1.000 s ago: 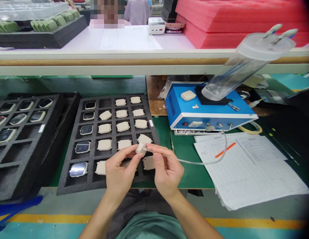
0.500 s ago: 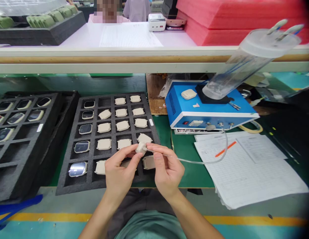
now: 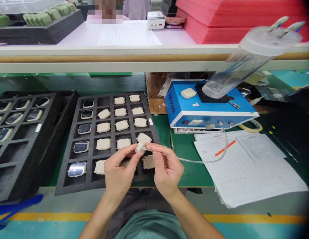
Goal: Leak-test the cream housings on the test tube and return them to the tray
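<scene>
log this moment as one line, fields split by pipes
left hand: holds pale watch case | right hand: holds clear tube at the case | tube: runs to blue box | beneath: foam tray with watch cases

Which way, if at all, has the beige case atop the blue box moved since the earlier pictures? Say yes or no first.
No: the beige case lies in the same spot on the blue box, just left of the black base.
</scene>
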`<action>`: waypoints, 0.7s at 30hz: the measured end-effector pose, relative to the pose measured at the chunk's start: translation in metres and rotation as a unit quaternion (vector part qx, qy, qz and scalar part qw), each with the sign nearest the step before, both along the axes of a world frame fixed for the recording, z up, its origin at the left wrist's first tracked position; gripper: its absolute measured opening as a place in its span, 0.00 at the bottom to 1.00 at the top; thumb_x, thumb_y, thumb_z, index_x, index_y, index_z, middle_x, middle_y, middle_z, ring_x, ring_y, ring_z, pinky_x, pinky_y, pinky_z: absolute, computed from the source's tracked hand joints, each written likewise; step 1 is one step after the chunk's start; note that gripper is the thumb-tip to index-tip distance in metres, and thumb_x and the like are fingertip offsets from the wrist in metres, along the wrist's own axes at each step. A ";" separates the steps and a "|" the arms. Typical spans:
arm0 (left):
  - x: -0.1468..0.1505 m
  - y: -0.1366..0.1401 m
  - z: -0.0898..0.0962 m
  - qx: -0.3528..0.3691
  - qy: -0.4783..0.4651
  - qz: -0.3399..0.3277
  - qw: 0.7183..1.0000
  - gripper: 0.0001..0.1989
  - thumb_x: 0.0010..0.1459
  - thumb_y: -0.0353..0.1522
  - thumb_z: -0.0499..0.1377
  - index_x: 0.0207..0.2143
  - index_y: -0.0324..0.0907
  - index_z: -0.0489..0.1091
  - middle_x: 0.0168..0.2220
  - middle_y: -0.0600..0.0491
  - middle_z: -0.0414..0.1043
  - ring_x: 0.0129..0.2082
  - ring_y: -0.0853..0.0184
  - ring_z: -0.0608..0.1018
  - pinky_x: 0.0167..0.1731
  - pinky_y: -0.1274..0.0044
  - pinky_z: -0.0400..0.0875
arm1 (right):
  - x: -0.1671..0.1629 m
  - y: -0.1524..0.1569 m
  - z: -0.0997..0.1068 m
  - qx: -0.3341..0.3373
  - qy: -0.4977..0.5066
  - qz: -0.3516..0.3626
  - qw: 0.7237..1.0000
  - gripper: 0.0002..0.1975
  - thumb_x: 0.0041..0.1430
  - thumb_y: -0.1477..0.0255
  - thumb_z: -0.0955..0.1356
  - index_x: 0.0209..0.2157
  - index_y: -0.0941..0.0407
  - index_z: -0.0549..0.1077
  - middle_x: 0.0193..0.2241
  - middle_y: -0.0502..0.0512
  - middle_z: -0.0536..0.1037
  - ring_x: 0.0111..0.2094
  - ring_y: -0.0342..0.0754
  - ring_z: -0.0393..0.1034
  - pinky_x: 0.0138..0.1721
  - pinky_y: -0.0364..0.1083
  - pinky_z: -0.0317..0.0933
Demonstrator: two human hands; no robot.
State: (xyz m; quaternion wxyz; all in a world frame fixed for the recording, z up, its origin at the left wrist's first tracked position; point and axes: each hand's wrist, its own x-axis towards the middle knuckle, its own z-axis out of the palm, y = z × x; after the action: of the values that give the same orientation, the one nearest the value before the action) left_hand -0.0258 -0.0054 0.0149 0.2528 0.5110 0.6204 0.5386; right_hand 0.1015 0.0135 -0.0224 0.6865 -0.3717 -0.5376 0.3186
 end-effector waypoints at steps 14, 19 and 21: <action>0.000 0.000 0.000 0.006 0.005 0.005 1.000 0.08 0.57 0.32 0.71 0.41 0.46 0.86 0.35 0.53 0.86 0.30 0.65 0.84 0.36 0.75 0.81 | 0.000 0.000 0.001 -0.009 -0.007 -0.003 1.000 0.09 0.72 0.74 0.67 0.44 0.51 0.81 0.41 0.56 0.87 0.45 0.52 0.84 0.48 0.53 0.81; 0.000 -0.001 0.001 0.010 0.006 0.004 1.000 0.08 0.57 0.32 0.71 0.40 0.47 0.86 0.35 0.53 0.86 0.30 0.66 0.84 0.36 0.77 0.80 | 0.001 -0.001 0.001 -0.007 -0.012 -0.004 1.000 0.09 0.72 0.74 0.67 0.44 0.51 0.81 0.41 0.56 0.87 0.45 0.52 0.84 0.48 0.53 0.81; 0.000 -0.001 0.001 0.009 0.007 0.005 1.000 0.08 0.57 0.31 0.71 0.41 0.47 0.86 0.34 0.54 0.86 0.30 0.66 0.84 0.36 0.77 0.80 | 0.001 -0.001 0.001 -0.005 -0.012 -0.004 1.000 0.09 0.72 0.74 0.67 0.44 0.51 0.81 0.41 0.56 0.87 0.45 0.52 0.84 0.48 0.52 0.81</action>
State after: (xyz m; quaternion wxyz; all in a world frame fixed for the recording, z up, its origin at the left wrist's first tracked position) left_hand -0.0259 -0.0062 0.0159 0.2412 0.5142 0.6199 0.5415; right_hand 0.1022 0.0128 -0.0217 0.6797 -0.3809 -0.5425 0.3140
